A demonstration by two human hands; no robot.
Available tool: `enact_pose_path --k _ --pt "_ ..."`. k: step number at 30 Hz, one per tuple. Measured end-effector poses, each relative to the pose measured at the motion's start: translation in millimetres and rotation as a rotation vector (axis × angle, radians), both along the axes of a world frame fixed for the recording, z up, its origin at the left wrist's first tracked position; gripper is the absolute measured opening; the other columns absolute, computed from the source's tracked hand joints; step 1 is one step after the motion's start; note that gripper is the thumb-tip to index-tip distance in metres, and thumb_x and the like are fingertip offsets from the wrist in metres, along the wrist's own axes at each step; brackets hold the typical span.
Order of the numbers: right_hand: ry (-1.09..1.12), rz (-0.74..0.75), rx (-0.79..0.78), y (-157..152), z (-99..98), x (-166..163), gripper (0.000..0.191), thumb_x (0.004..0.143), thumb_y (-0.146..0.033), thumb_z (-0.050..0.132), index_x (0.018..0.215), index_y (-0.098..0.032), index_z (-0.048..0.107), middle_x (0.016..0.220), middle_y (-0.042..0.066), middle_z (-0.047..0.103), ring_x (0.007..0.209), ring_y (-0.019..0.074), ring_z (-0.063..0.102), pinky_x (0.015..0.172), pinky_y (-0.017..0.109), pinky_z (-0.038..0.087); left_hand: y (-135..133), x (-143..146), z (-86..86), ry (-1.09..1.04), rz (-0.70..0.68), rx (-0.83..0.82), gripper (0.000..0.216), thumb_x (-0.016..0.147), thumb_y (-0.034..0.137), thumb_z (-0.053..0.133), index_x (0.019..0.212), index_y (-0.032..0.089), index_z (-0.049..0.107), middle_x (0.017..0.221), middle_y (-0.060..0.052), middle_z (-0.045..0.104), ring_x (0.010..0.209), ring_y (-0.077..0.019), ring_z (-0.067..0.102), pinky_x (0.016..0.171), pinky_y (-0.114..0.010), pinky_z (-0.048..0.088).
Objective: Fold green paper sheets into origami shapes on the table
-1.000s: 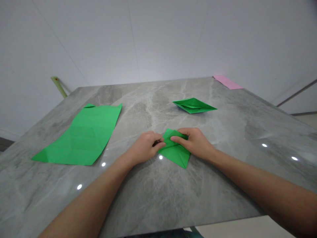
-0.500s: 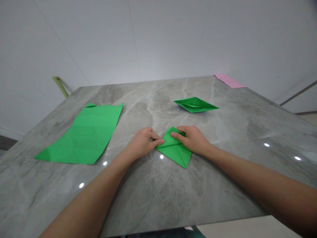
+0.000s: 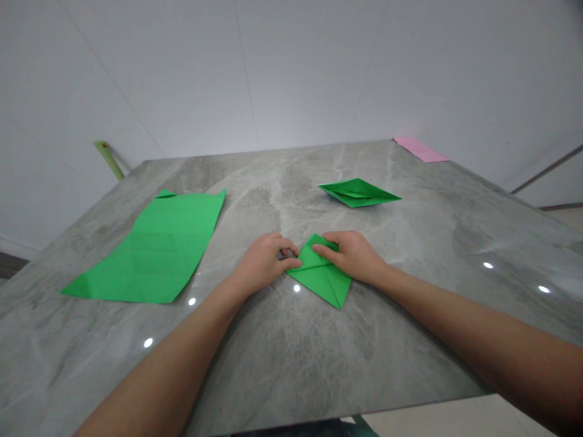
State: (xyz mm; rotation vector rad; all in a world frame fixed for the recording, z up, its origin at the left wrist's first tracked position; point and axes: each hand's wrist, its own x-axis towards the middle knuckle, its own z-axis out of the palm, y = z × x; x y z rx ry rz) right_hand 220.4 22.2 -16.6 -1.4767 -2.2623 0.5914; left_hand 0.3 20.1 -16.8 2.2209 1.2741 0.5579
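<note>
A small folded green paper point(image 3: 322, 278) lies on the grey marble table point(image 3: 291, 346) in front of me. My left hand point(image 3: 266, 261) is curled, its fingertips pinching the paper's left edge. My right hand point(image 3: 354, 255) rests on the paper's upper right part, fingers bent and pressing a fold down. Both forearms reach in from the near edge.
A large creased green sheet point(image 3: 152, 249) lies flat at the left. A finished green folded boat shape point(image 3: 359, 192) sits beyond my hands. A pink sheet point(image 3: 421, 149) lies at the far right corner. White walls stand behind the table.
Both hands and the folded paper have shifted slightly away from me. My left fingers have drawn in along the paper's left edge. The other sheets have not moved.
</note>
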Motion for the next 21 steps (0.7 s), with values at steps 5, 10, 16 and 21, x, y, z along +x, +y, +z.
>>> enact_pose_path --k 5,10,16,21 --pt "-0.009 -0.015 0.007 0.2 -0.6 -0.4 0.034 0.09 -0.037 0.057 0.062 -0.019 0.05 0.057 -0.003 0.049 0.056 0.0125 0.043 0.057 0.028 0.024 1.0 -5.8 2.1 0.021 -0.102 0.019 0.048 0.081 0.02 0.076 0.127 0.028 0.064 0.088 0.0 0.062 0.083 -0.0165 0.058 0.08 -0.03 0.046" --pt "-0.022 -0.028 0.015 0.7 -0.3 0.0 0.035 0.089 -0.036 0.058 0.06 -0.019 0.047 0.056 -0.003 0.047 0.055 0.0122 0.041 0.056 0.028 0.023 0.5 -9.6 9.1 0.076 -0.195 0.004 0.036 0.082 0.021 0.076 0.118 0.023 0.07 0.091 -0.002 0.058 0.088 -0.0178 0.058 0.081 -0.03 0.046" --pt "0.024 0.22 -0.074 2.3 3.9 9.5 0.034 0.088 -0.037 0.059 0.061 -0.018 0.051 0.056 -0.004 0.048 0.055 0.0117 0.043 0.055 0.027 0.023 -10.7 -3.7 11.1 0.085 -0.255 0.028 0.023 0.076 0.035 0.082 0.093 0.021 0.076 0.095 -0.004 0.061 0.095 -0.0211 0.059 0.084 -0.032 0.048" --pt "0.039 0.197 -0.066 1.5 3.6 10.6 0.031 0.086 -0.037 0.061 0.063 -0.017 0.055 0.057 -0.003 0.051 0.056 0.0121 0.045 0.056 0.027 0.024 -14.1 -1.5 11.0 0.055 -0.28 0.096 0.065 0.074 0.036 0.083 0.131 0.022 0.056 0.131 -0.008 0.06 0.122 -0.0281 0.048 0.105 -0.046 0.039"
